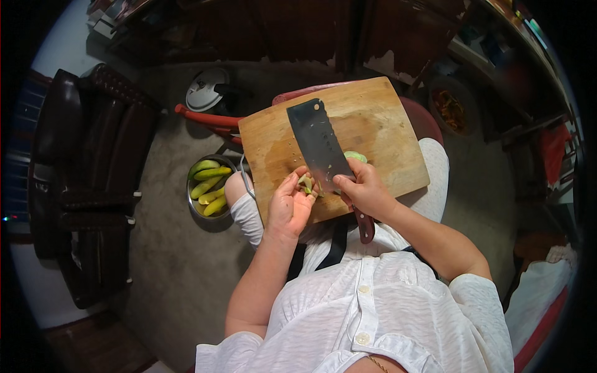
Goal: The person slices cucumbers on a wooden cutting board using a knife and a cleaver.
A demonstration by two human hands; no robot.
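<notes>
My right hand [366,189] grips a cleaver [317,140] where its handle meets the blade. The dark, broad blade points away from me, above a wooden cutting board [387,112]. My left hand [293,205] is palm up at the board's near left part, holding small pale green vegetable pieces [305,183] at its fingertips. These pieces are beside the blade's lower left side. A pale green cut vegetable piece [355,156] lies on the board just beyond my right hand, partly hidden by it. Small crumbs dot the board's left side.
A metal bowl [190,196] of several yellow-green cucumbers stands on the floor left of my knee. Farther back are a pressure cooker lid [205,88] and a red stool or chair part [210,119]. A dark leather sofa [93,158] lines the left; a basin [450,109] with scraps sits back right.
</notes>
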